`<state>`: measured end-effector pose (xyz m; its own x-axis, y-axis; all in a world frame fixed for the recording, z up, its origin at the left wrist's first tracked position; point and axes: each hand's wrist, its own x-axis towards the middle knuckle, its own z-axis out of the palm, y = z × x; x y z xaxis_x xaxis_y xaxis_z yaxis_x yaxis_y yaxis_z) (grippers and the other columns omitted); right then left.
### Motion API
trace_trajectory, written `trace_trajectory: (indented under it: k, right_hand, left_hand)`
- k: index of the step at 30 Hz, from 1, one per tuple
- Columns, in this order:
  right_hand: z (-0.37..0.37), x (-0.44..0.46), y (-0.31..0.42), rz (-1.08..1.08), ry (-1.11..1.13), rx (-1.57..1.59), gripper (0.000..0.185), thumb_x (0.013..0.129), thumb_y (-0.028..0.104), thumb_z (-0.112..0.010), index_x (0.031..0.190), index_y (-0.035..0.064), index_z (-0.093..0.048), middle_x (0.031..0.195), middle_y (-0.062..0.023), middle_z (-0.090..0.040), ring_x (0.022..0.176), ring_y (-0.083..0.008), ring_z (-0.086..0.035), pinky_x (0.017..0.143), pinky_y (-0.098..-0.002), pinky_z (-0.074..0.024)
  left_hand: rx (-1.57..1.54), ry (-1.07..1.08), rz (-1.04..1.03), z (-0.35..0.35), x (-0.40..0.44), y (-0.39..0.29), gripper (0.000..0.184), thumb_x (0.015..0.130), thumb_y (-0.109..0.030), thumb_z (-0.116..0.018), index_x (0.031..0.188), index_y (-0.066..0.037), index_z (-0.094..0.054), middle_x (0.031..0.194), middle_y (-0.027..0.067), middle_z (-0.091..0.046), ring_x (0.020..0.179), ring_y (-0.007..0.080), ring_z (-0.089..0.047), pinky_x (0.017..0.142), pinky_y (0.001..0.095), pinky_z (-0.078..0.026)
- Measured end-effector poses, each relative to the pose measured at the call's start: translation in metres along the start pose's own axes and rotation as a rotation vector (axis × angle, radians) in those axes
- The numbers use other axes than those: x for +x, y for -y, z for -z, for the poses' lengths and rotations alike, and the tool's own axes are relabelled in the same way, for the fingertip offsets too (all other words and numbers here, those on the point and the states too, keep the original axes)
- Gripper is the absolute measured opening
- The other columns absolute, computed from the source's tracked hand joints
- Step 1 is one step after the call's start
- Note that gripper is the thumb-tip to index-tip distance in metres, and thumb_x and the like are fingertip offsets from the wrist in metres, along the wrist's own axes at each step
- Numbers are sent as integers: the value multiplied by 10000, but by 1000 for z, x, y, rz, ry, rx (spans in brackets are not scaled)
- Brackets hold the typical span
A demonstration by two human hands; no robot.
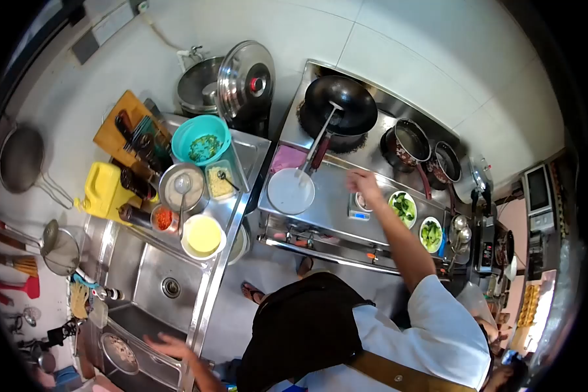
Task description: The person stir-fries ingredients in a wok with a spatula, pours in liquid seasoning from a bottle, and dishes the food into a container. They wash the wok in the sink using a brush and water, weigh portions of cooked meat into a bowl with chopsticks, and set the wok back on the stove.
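My right hand (pixel 366 185) reaches over the steel counter in front of the stove. Its fingers look drawn together, and anything inside them is too small to make out. Just below it, a small bowl (pixel 363 201) stands on a digital scale (pixel 360 214). To its right are two white bowls of green vegetables, one nearer (pixel 403 208) and one farther along (pixel 431 234). A white plate (pixel 291 191) sits left of the hand, and a ladle (pixel 321 136) leans into the black wok (pixel 341 108) behind. My left hand (pixel 168 346) is open over the sink edge, fingers spread, holding nothing.
Left of me, a sink (pixel 144 271) adjoins a counter with a turquoise bowl (pixel 201 137), a bowl of yellow liquid (pixel 203 235), chopped red pepper (pixel 164 219) and a yellow jug (pixel 102 189). Patterned pots (pixel 408 140) stand on the stove. Another person's arm shows at lower right.
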<state>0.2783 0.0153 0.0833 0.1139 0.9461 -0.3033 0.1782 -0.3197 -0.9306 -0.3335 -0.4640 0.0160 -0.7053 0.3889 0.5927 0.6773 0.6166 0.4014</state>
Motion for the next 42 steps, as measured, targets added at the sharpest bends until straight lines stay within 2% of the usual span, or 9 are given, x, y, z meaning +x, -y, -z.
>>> trace_trajectory:
  k: [1,5,9,13,19,23,31,38,42]
  right_hand:
    - [-29,1,22,-61,91,199,197,937,144,-604,1061,8,-675,879,-82,-694,749,-144,-667,673,-292,-572]
    - [-114,91,-6,-494,250,669,287,899,209,-647,1035,-34,-582,1026,-207,-645,892,-343,-686,891,-470,-581]
    - [-141,117,29,-735,147,796,310,914,280,-629,1009,-9,-573,973,-194,-624,952,-337,-645,929,-491,-523]
    - [-95,157,24,-437,363,1170,258,964,305,-579,1062,66,-578,864,-97,-580,815,-266,-599,739,-464,-520]
    - [87,165,70,-332,331,429,141,939,196,-586,851,86,-583,630,-16,-531,500,-123,-490,450,-324,-419]
    - [165,135,136,-128,336,-468,150,912,109,-552,820,-7,-579,554,-57,-527,380,-166,-462,356,-351,-364]
    - [174,130,188,-129,533,-1081,232,923,162,-523,860,-34,-631,635,-147,-609,509,-304,-594,439,-443,-463]
    - [94,188,-11,328,-113,-872,356,963,295,-519,1253,112,-617,990,-270,-672,861,-453,-663,767,-537,-523]
    - [85,170,41,297,-251,-811,393,974,332,-518,1344,225,-593,993,-243,-688,880,-454,-659,793,-549,-515]
  left_hand:
    - [-419,31,191,-23,-10,-62,484,1012,-130,-497,1440,57,-371,1414,256,-465,1335,381,-438,1141,474,-307]
    - [-582,345,88,-69,-56,-239,580,927,-29,-549,1465,35,-342,1444,224,-458,1335,355,-441,1137,440,-303]
    - [-634,656,-21,-68,-80,-357,561,906,-37,-575,1436,8,-399,1418,181,-494,1248,311,-503,1062,398,-360]
    - [-644,818,75,-60,-103,-367,508,910,-47,-577,1396,0,-433,1331,145,-546,1134,269,-547,957,378,-436]
    - [-719,943,426,-83,-167,-266,335,942,-69,-560,1264,7,-510,1097,125,-659,867,172,-621,779,285,-512]
    - [-507,1303,447,-97,-197,-206,358,906,-2,-576,1257,19,-508,873,96,-699,716,175,-638,680,302,-535]
    - [-467,1442,589,-132,-170,-210,443,856,-21,-632,1279,9,-505,855,135,-696,700,196,-659,590,313,-528]
    - [-594,1315,739,-152,-149,-242,420,894,-113,-618,1292,-23,-516,975,132,-703,744,193,-670,601,336,-526]
    - [-567,1337,618,-152,-148,-232,412,891,-113,-613,1279,-5,-522,956,127,-711,760,205,-677,640,337,-538]
